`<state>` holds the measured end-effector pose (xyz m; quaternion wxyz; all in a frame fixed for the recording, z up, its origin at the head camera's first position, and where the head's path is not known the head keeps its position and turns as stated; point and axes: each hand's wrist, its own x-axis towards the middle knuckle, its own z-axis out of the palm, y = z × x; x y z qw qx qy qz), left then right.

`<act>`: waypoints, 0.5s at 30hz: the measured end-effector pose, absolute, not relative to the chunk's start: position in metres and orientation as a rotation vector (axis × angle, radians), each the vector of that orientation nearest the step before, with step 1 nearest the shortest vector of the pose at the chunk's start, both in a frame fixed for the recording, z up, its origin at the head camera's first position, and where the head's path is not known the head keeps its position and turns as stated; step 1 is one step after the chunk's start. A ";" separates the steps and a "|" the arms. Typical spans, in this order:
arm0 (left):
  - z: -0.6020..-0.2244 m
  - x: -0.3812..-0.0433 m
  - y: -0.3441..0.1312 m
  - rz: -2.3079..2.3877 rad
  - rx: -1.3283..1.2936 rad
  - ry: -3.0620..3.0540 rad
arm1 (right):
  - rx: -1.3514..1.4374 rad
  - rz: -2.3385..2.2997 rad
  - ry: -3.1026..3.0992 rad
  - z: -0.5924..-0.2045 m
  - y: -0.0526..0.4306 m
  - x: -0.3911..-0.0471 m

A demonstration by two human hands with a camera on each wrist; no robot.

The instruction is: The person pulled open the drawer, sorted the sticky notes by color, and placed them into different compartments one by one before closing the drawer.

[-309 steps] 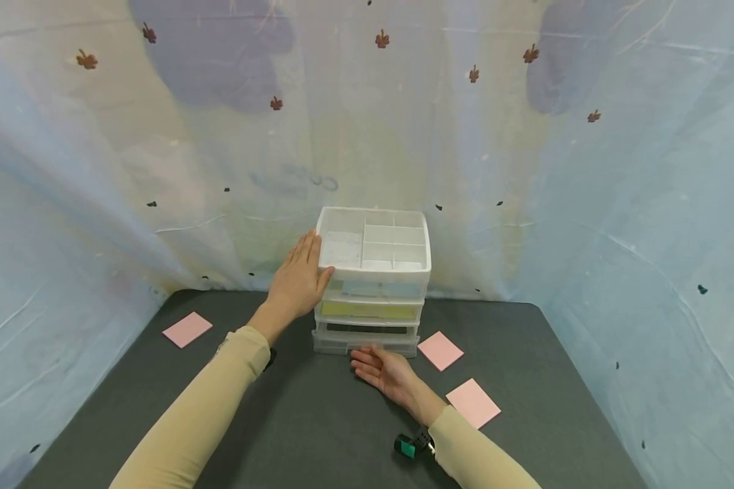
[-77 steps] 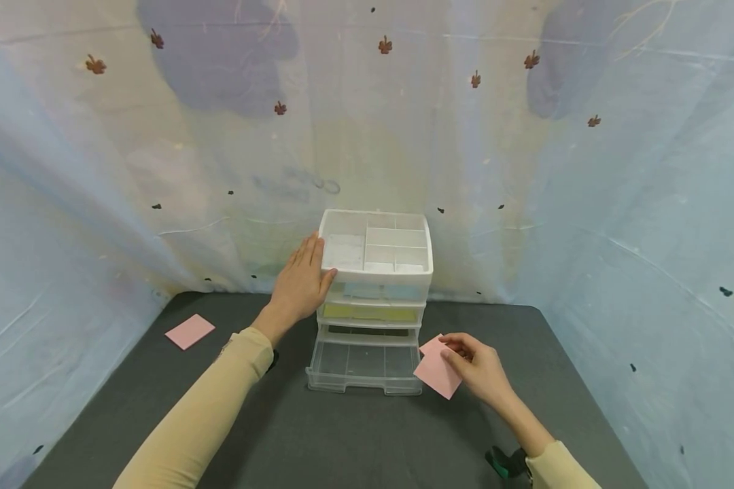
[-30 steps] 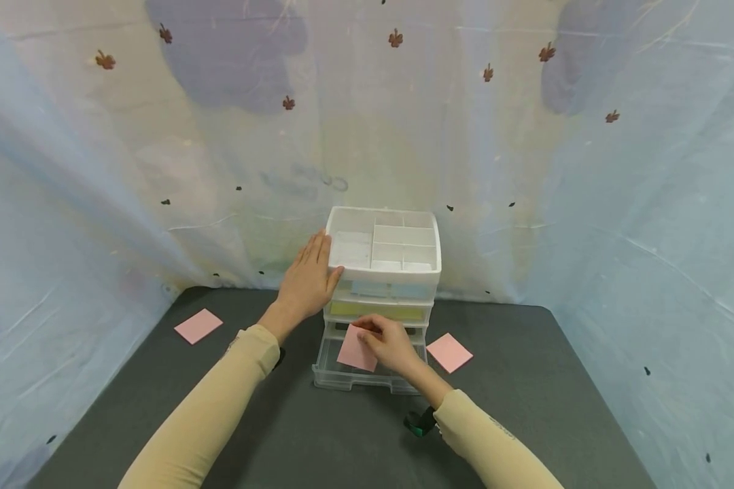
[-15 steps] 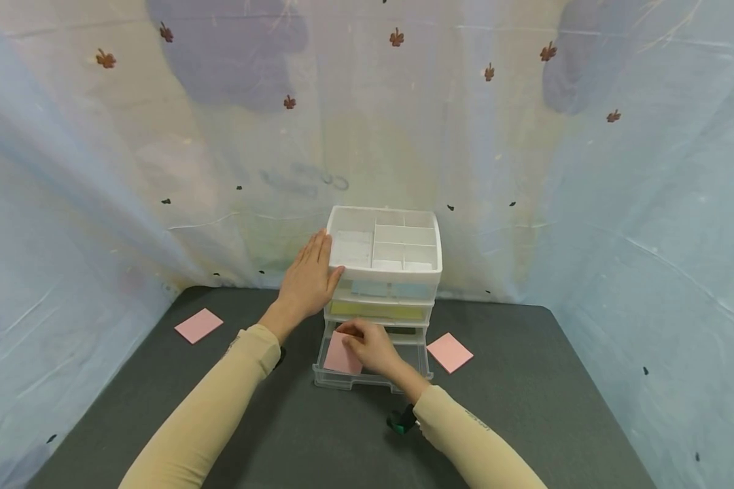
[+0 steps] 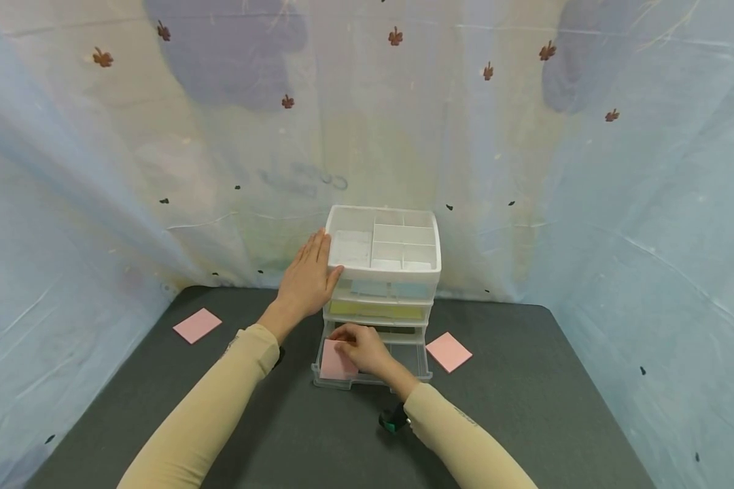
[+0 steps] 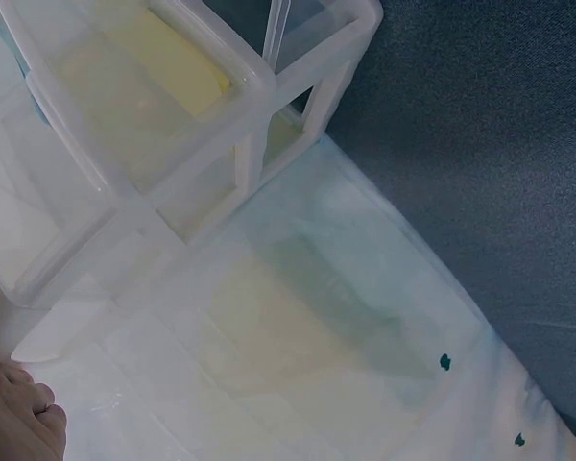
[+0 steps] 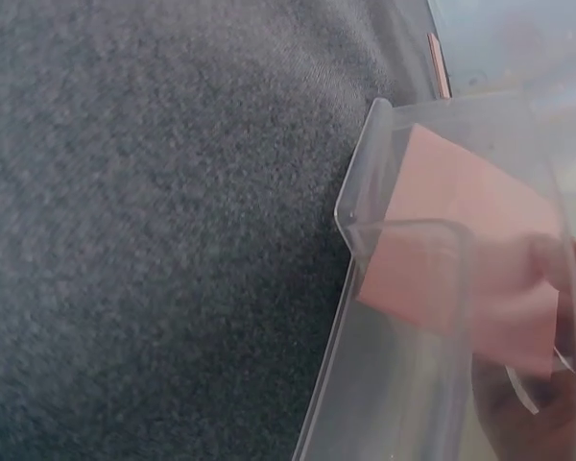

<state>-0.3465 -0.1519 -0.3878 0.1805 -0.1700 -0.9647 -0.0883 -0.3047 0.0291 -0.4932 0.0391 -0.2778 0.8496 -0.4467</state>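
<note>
A white plastic drawer organizer (image 5: pixel 384 276) stands at the table's back, its clear bottom drawer (image 5: pixel 410 356) pulled out. My left hand (image 5: pixel 306 278) rests against its upper left side, fingers extended and thumb at the front corner. In the left wrist view, only a bit of that hand (image 6: pixel 19 408) shows at the lower left. My right hand (image 5: pixel 367 350) pinches a pink sticky note pad (image 5: pixel 336 361) in the left part of the drawer. Through the clear plastic, the right wrist view shows the pad (image 7: pixel 461 221) tilted, fingertips (image 7: pixel 552 259) at its edge.
Pink sticky note pads lie on the dark table (image 5: pixel 318 441), one pad (image 5: pixel 198 326) at the left and another pad (image 5: pixel 449 352) right of the organizer. Yellow paper (image 5: pixel 376 310) shows inside a middle drawer. A patterned curtain (image 5: pixel 367 136) hangs close behind.
The bottom drawer has come out. My right hand has picked up the front right sticky note pad and carried it leftward, then lower, into the drawer. My left hand has stayed on the organizer.
</note>
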 end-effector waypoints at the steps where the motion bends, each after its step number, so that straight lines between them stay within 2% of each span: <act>1: -0.388 -0.347 -0.152 -0.249 -0.481 -2.723 | -0.850 -1.364 2.597 -0.494 0.029 -0.305; 15: -0.388 -0.346 -0.151 -0.250 -0.485 -2.710 | -0.807 -1.278 2.578 -0.499 0.035 -0.315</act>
